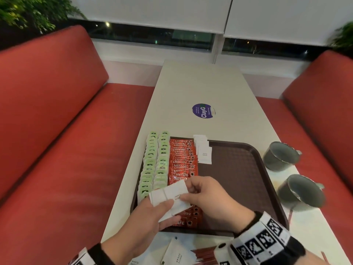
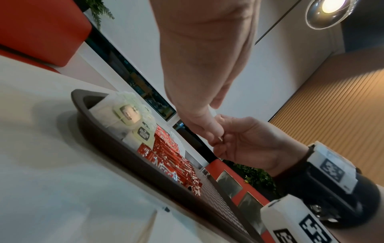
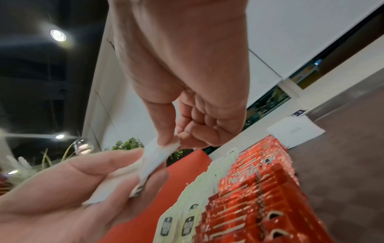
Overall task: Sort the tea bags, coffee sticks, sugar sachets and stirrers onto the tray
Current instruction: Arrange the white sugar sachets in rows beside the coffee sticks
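A dark brown tray lies on the white table. Two rows of green-tagged tea bags fill its left side, and a row of red coffee sticks lies beside them. A short row of white sugar sachets starts at the tray's far edge. Above the tray's near left, my left hand holds a small fan of white sugar sachets. My right hand pinches one sachet of that fan between thumb and forefinger. Red stirrers lie on the table near me.
Two grey metal mugs stand right of the tray. More loose sugar sachets lie on the table below the tray. A round purple sticker marks the table's middle. Red bench seats flank the table.
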`<state>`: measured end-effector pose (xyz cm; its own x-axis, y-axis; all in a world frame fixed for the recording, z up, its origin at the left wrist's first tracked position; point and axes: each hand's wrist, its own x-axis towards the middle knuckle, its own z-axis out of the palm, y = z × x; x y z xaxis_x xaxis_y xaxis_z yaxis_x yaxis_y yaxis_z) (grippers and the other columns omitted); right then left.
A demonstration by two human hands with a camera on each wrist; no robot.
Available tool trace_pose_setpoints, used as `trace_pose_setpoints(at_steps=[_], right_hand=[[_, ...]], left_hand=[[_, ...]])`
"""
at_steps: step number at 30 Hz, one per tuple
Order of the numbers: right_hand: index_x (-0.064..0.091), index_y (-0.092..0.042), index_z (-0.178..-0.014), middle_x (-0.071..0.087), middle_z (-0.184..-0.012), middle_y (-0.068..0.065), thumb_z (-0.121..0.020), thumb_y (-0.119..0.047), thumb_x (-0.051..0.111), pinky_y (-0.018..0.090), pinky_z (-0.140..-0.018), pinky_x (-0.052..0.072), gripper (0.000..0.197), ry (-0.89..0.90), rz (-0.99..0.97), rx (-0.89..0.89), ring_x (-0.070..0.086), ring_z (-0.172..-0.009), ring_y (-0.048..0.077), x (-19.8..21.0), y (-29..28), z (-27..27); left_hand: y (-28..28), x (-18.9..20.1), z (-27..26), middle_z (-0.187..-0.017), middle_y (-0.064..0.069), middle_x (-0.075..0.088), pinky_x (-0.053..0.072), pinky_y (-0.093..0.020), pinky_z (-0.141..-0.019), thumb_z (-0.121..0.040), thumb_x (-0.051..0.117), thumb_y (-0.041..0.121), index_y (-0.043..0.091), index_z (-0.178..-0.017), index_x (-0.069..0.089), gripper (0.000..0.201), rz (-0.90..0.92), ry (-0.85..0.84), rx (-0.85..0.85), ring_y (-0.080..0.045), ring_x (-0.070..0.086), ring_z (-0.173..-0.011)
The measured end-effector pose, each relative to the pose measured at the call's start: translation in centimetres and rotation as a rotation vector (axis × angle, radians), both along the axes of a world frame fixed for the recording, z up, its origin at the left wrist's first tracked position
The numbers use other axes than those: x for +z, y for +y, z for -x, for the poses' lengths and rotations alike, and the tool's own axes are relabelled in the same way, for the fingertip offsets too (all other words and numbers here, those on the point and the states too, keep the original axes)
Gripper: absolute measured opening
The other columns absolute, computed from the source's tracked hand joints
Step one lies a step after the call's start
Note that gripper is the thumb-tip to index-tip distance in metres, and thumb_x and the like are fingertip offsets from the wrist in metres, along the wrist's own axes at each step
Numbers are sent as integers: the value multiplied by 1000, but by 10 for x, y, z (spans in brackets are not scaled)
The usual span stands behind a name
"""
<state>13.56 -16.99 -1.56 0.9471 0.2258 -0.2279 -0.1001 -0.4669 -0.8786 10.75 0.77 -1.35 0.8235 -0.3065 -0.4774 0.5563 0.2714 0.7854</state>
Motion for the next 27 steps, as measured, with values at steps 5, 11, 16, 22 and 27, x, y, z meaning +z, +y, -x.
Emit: trace_pose_setpoints(at_steps=[5, 11, 16, 22, 27], right_hand=[[66, -6, -78, 69, -78, 7, -86, 2, 63, 22, -60, 51, 12, 75, -170, -308, 65, -66, 12, 3, -31, -26], [63, -12, -68, 66, -73, 7, -85, -1, 64, 26, -57, 43, 21, 37, 21, -582, 55, -61, 16, -17, -76, -85], [59, -13, -68, 59, -67, 6, -87, -3, 62, 25, -49, 37, 22, 162, 200, -575, 51, -60, 18, -37, -84, -116], [57, -18, -69, 62, -75, 6, -89, -12, 62, 37, -83, 52, 22, 171, 365, -487, 60, -77, 24, -48, -76, -131], [57, -17, -73, 68, -89, 10, -88, -13, 64, 42, -88, 54, 17, 150, 397, -510, 65, -79, 24, -49, -72, -133]], left_hand=[[12, -7, -1, -98, -25, 71, 58, -40, -77, -91, 33, -11, 1, -127, 49, 41, 31, 98, 58, -36, 69, -96], [21, -5, 4, -106, -22, 69, 57, -38, -78, -92, 35, -15, 15, -123, 49, 45, 22, 110, 79, -35, 66, -101], [26, -3, 9, -106, -20, 69, 55, -40, -85, -93, 40, -12, 15, -124, 53, 43, -5, 74, 60, -28, 69, -88], [32, -2, 11, -111, -20, 68, 56, -35, -79, -93, 37, -12, 22, -108, 58, 42, -8, 44, 60, -35, 63, -109], [32, -4, 12, -110, -20, 68, 59, -32, -73, -94, 39, -12, 21, -106, 58, 40, -2, 47, 68, -34, 66, -105]])
